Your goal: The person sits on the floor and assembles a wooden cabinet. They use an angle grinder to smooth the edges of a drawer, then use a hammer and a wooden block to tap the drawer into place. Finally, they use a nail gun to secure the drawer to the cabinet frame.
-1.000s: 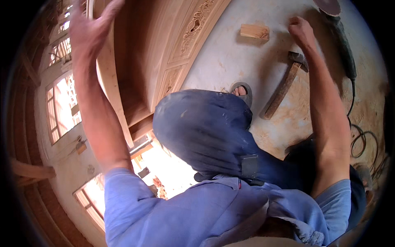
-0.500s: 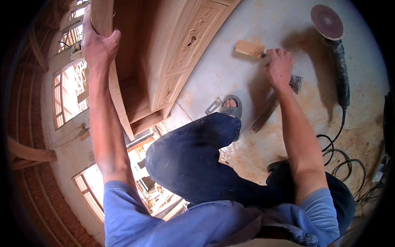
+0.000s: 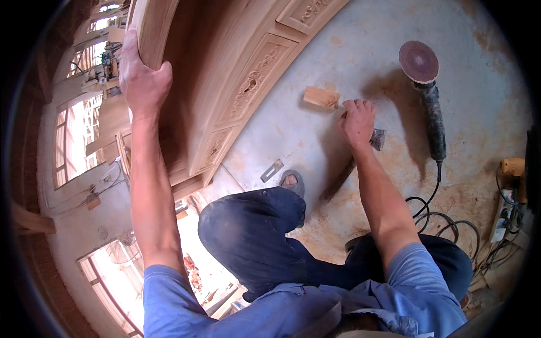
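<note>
My left hand (image 3: 145, 84) is closed around the upright wooden edge (image 3: 155, 34) of a carved cabinet (image 3: 225, 73) at the upper left, its thumb on the inner side. My right hand (image 3: 358, 121) hovers low over the floor with its fingers loosely bent and apart. Just left of those fingertips lies a small pale wood block (image 3: 321, 97), with a narrow gap between. Beneath my right wrist lies a hatchet-like tool (image 3: 339, 179) with a dark metal head and wooden handle, partly hidden by the forearm.
An angle grinder (image 3: 431, 112) with a round sanding disc lies at the right, its black cord (image 3: 451, 217) looping toward a power strip (image 3: 500, 222). Near my sandalled foot (image 3: 292, 183) is a flat slotted metal piece (image 3: 272, 170). A yellowish power tool (image 3: 513, 169) sits at the far right.
The view has shifted, so the floor things appear further left and lower. My left hand keeps its hold on the cabinet edge. My right hand stays beside the wood block.
</note>
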Tool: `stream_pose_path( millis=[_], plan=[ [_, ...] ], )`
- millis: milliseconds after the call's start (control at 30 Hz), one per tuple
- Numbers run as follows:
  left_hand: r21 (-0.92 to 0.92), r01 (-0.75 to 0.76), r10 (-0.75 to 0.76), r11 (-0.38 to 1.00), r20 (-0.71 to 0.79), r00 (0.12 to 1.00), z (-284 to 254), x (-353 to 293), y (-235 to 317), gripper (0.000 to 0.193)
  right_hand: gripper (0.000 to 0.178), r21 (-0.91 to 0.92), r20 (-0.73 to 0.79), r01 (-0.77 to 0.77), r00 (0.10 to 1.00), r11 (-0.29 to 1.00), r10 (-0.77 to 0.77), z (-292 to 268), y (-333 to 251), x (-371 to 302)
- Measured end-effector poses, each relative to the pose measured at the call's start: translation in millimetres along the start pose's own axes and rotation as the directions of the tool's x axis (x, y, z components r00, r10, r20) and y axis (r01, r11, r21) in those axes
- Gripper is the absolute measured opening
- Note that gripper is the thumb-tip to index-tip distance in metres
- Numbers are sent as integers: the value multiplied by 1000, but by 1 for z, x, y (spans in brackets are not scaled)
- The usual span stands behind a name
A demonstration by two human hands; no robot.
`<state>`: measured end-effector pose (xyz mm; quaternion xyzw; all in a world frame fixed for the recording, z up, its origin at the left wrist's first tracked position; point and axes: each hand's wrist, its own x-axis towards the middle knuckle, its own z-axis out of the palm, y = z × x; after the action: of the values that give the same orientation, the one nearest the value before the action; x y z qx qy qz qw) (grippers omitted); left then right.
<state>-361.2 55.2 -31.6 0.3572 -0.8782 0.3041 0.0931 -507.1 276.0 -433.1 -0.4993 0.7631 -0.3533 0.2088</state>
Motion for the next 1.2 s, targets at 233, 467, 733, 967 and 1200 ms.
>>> stream_pose_path(
  millis=[233, 467, 733, 967, 1200],
  plan=[
    [-766, -276, 539, 581, 107, 835, 120, -111, 140, 58, 35, 34, -82, 88, 993, 996, -85, 4, 9, -6],
    [-774, -293, 595, 561, 131, 793, 245, -186, 200, 60, 48, -57, -266, -204, 946, 977, 182, -31, -15, -67],
    [-857, -272, 649, 438, 92, 755, 246, -139, 204, 35, 60, -206, -188, -502, 863, 840, 469, -12, -68, -101],
    [-844, -276, 472, 460, -31, 881, 213, -126, 188, 24, 57, -270, -318, -637, 767, 722, 558, 11, -74, -115],
    [-693, -495, 260, 524, -424, 868, 221, -108, 160, 29, 7, 752, 295, -659, 344, 6, 891, 11, -51, -95]
  ],
)
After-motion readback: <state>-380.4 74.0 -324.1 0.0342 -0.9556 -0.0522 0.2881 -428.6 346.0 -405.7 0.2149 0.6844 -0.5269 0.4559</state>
